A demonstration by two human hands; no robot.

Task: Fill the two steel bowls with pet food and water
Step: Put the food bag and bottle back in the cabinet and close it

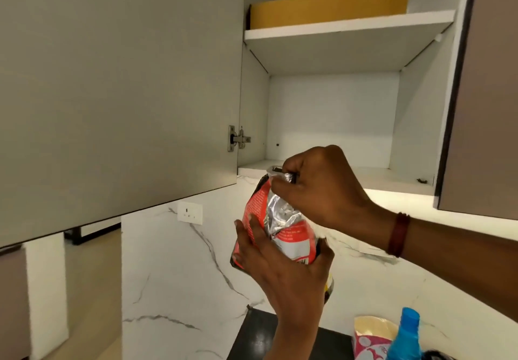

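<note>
Holding the pet food bag (276, 225) up in front of the open cupboard (330, 113), I have my left hand (283, 270) cupped round its lower half to carry the weight, while my right hand (319, 188) is closed on the crumpled foil top, pinching it, probably so nothing spills as I handle it. The lower shelf (372, 176) just behind looks bare. Neither steel bowl shows here, so I judge filling hasn't begun.
</note>
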